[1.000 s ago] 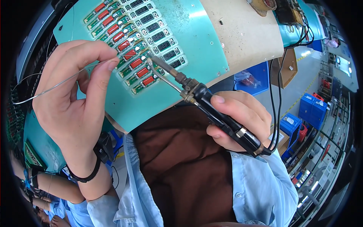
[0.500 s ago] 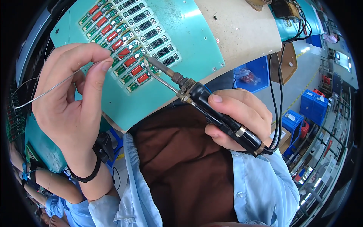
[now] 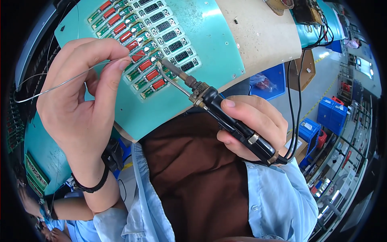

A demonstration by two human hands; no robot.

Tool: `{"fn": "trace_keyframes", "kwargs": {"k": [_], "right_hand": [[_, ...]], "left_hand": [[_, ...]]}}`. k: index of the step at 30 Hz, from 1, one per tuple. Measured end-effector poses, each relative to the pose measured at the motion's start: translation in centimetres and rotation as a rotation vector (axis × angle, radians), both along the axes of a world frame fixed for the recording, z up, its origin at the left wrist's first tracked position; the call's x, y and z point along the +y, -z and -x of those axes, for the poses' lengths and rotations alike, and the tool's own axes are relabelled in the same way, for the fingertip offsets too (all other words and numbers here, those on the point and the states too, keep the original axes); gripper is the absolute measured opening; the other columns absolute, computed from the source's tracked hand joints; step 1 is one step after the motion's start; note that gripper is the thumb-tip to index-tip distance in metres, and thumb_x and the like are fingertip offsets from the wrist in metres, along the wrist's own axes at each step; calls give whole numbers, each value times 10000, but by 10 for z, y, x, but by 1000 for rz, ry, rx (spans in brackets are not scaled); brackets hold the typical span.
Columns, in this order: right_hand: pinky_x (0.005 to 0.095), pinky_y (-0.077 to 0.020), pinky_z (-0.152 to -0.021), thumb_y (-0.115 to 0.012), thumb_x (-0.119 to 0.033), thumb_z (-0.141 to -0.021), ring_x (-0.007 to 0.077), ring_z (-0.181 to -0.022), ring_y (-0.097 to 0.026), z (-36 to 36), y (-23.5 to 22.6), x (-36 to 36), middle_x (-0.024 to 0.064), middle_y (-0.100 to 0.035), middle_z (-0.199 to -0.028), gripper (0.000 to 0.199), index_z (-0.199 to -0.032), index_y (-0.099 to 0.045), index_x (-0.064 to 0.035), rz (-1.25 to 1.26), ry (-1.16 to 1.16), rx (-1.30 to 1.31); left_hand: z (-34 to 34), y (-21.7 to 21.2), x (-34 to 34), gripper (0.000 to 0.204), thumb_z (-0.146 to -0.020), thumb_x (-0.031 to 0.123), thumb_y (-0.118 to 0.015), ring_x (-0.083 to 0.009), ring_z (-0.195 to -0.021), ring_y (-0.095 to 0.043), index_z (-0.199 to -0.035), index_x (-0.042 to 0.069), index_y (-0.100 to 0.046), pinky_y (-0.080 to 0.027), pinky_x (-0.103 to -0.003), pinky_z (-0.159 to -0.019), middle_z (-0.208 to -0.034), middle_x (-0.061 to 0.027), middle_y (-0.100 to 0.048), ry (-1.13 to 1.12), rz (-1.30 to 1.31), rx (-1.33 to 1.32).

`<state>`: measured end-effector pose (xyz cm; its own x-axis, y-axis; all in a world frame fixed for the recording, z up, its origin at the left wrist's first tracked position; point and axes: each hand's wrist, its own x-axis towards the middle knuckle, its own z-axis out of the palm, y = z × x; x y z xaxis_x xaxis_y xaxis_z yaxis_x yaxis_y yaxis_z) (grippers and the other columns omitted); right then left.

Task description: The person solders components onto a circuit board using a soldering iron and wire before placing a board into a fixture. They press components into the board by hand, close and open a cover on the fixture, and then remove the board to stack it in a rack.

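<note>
A: On the teal bench [image 3: 217,44], head view: rows of small green circuit boards [image 3: 147,52] with red and black parts lie in a fixture. The left hand [image 3: 80,105] pinches a thin solder wire [image 3: 60,82] between thumb and forefinger, fingers closed narrow on it. The wire's free end runs right toward the boards; its tail loops off left.

B: And the right hand [image 3: 252,127]?

A: It is wrapped around the black handle of a soldering iron [image 3: 213,105], all fingers closed on it. The iron's long axis runs from lower right up to upper left, and its tip sits at a red-part board near the rows' middle.

B: Relation of wire to tip?

A: The wire end lies left of the tip and just above it, near; whether they touch cannot be told, since the wire is too fine there. The left fingertips are nearer the joint than the right hand is.

B: Surroundings?

A: A brown apron [image 3: 193,177] over a light blue shirt [image 3: 278,201]; blue crates [image 3: 332,117] on the floor, right.
</note>
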<state>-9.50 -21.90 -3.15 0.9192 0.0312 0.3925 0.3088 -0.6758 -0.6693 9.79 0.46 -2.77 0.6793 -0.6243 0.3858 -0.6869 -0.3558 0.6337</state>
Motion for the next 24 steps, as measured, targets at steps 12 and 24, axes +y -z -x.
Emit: {"fn": "trace_keyframes", "kwargs": {"k": [12, 24], "right_hand": [[328, -577, -684, -863, -250, -895, 285, -806, -745, 3, 1, 0, 231, -741, -951, 487, -1190, -680, 91, -17, 9, -39], [332, -577, -690, -871, -146, -852, 273, -854, -739, 5, -8, -14, 175, -743, -1063, 447, -1226, -707, 35, -87, 72, -13]], "left_hand": [[2, -2, 0, 129, -913, -42, -756, -42, -763, -615, -1018, 32, -756, -395, -169, -571, -1030, -38, -733, -13, 7, 8], [8, -10, 6, 122, -893, -75, -755, -57, -757, -608, -992, -6, -741, -414, -183, -545, -1000, -70, -713, -96, 37, 5]]}}
